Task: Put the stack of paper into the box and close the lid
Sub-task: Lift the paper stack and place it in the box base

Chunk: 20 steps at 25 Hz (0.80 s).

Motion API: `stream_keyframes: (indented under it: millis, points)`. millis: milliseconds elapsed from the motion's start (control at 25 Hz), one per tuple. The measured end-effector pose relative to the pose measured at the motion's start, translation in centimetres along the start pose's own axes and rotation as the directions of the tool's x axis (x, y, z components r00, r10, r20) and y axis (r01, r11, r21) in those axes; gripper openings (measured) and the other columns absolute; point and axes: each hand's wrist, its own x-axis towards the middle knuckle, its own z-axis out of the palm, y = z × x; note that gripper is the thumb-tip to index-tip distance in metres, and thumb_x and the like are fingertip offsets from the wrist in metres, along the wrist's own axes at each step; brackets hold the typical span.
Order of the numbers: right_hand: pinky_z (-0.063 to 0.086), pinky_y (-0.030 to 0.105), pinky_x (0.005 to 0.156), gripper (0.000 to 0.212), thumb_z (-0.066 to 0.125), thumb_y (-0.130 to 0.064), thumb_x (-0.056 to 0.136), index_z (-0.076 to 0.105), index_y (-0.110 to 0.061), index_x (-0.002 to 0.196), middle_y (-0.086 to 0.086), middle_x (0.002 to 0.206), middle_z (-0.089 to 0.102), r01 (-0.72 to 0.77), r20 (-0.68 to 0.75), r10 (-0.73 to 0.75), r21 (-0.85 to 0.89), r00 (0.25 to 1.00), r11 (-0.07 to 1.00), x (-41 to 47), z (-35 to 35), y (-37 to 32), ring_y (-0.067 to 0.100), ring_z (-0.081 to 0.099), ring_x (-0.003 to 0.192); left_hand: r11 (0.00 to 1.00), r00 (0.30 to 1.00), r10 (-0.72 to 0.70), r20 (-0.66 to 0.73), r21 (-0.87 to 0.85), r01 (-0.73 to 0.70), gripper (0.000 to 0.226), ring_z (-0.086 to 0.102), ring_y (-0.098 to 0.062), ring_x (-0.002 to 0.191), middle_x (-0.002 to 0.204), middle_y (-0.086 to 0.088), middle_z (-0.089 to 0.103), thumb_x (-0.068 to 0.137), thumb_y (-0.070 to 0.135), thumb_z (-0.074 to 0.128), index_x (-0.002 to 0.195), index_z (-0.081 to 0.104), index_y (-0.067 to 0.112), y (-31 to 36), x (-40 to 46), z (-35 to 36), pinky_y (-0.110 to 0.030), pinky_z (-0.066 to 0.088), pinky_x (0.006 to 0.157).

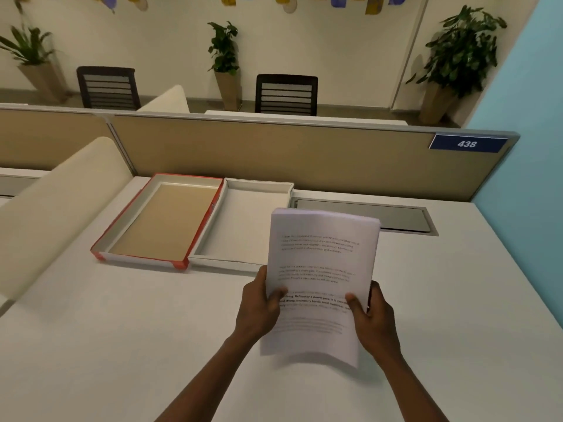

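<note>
A stack of printed white paper is held above the desk, lifted and tilted toward me. My left hand grips its left edge with the thumb on the top sheet. My right hand grips the right edge the same way. Behind and to the left lies an open white box, nothing inside it; the paper covers its near right corner. Its lid, red-edged with a brown inside, lies upturned against the box's left side.
The white desk ends at a tan partition with a blue "438" sign. A grey cable flap sits behind the paper. A cream divider stands at the left. Chairs and potted plants are beyond.
</note>
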Motion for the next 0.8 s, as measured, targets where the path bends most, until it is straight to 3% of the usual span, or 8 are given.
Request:
stream_keyframes:
  millis: [40, 120, 200, 320, 440, 680, 800]
  points:
    - [0.052, 0.013, 0.061, 0.021, 0.062, -0.031, 0.096, 0.055, -0.020, 0.113, -0.001, 0.105, 0.071, -0.035, 0.042, 0.034, 0.011, 0.999, 0.999, 0.5, 1.1, -0.6, 0.009, 0.069, 0.087, 0.999, 0.999, -0.050, 0.002, -0.007, 0.050, 0.032, 0.073, -0.010, 0.089, 0.106, 0.020, 0.067, 0.093, 0.022, 0.068, 0.118, 0.053, 0.034, -0.1, 0.2, -1.4, -0.018, 0.061, 0.066]
    - [0.053, 0.022, 0.072, 0.022, 0.062, -0.031, 0.097, 0.058, -0.021, 0.116, -0.002, 0.110, 0.070, -0.116, 0.121, 0.109, 0.054, 0.987, 0.992, 1.5, 3.7, -2.0, 0.012, 0.069, 0.093, 0.987, 0.988, -0.153, -0.006, -0.051, 0.153, 0.030, 0.074, -0.014, 0.091, 0.110, 0.014, 0.069, 0.093, 0.025, 0.069, 0.118, 0.054, 0.034, -0.4, 1.0, -4.5, -0.027, 0.064, 0.073]
    - [0.054, 0.029, 0.078, 0.023, 0.063, -0.032, 0.096, 0.060, -0.023, 0.116, -0.003, 0.112, 0.070, -0.194, 0.189, 0.170, 0.116, 0.967, 0.974, 2.5, 6.5, -3.3, 0.010, 0.067, 0.095, 0.964, 0.971, -0.240, -0.013, -0.119, 0.237, 0.030, 0.076, -0.018, 0.091, 0.114, 0.007, 0.072, 0.093, 0.026, 0.070, 0.118, 0.056, 0.032, -0.8, 2.1, -7.4, -0.036, 0.065, 0.076]
    - [0.057, 0.039, 0.087, 0.026, 0.064, -0.032, 0.096, 0.063, -0.019, 0.118, 0.000, 0.114, 0.072, -0.292, 0.246, 0.247, 0.169, 0.937, 0.941, 4.4, 10.7, -5.2, 0.017, 0.069, 0.097, 0.927, 0.941, -0.337, -0.007, -0.174, 0.331, 0.029, 0.078, -0.022, 0.089, 0.116, -0.002, 0.074, 0.095, 0.024, 0.069, 0.122, 0.059, 0.022, -1.5, 4.4, -11.2, -0.039, 0.065, 0.075]
    - [0.058, 0.042, 0.087, 0.028, 0.063, -0.032, 0.096, 0.064, -0.015, 0.118, 0.005, 0.112, 0.073, -0.358, 0.252, 0.310, 0.175, 0.917, 0.917, 7.3, 14.2, -6.9, 0.023, 0.071, 0.094, 0.889, 0.908, -0.415, 0.050, -0.188, 0.417, 0.031, 0.077, -0.027, 0.090, 0.117, -0.009, 0.074, 0.096, 0.021, 0.067, 0.125, 0.060, 0.011, -1.8, 7.9, -14.2, -0.048, 0.064, 0.082]
    - [0.057, 0.049, 0.093, 0.035, 0.061, -0.028, 0.097, 0.063, -0.008, 0.125, 0.013, 0.118, 0.072, -0.428, 0.217, 0.386, 0.201, 0.897, 0.881, 15.0, 19.3, -10.0, 0.031, 0.071, 0.098, 0.890, 0.889, -0.448, 0.098, -0.046, 0.454, 0.032, 0.072, -0.029, 0.096, 0.123, -0.013, 0.069, 0.095, 0.010, 0.065, 0.126, 0.059, 0.006, -1.2, 17.5, -18.1, -0.046, 0.061, 0.087]
    - [0.057, 0.044, 0.089, 0.038, 0.061, -0.030, 0.098, 0.058, -0.007, 0.128, 0.014, 0.123, 0.068, -0.447, 0.159, 0.425, 0.148, 0.891, 0.882, 18.6, 21.5, -10.8, 0.031, 0.068, 0.099, 0.894, 0.891, -0.447, 0.083, 0.009, 0.448, 0.038, 0.071, -0.037, 0.105, 0.127, -0.017, 0.067, 0.092, 0.005, 0.066, 0.129, 0.059, 0.002, -1.7, 22.0, -18.3, -0.052, 0.058, 0.096]
